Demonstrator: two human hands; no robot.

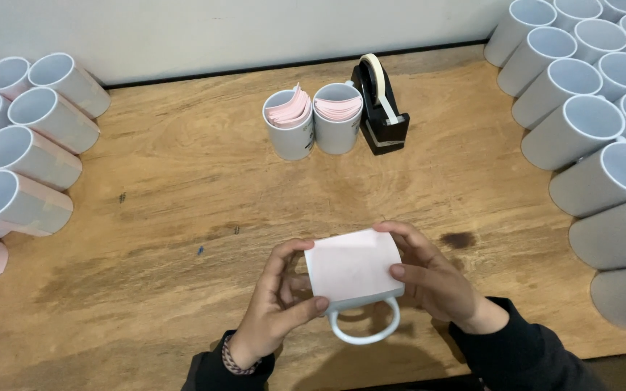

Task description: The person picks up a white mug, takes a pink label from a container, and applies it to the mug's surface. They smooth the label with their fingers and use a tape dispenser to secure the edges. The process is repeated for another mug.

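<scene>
A white mug lies between my hands at the table's near edge, its handle (365, 327) pointing toward me. A pale pink sheet (353, 265) is wrapped over the mug's body and hides most of it. My left hand (278, 308) presses the sheet's left edge, thumb on its lower corner. On the right edge, my right hand (432, 275) has its fingers curled over the top and side of the sheet. Both hands grip the mug through the sheet.
Two upright white mugs (290, 124) (337, 118) holding stacked pink sheets stand at the back centre, beside a black tape dispenser (380, 108). Several pink-wrapped mugs (19, 156) sit at the left, several plain white mugs (595, 108) at the right. The wooden table (168, 217) meets a wall behind.
</scene>
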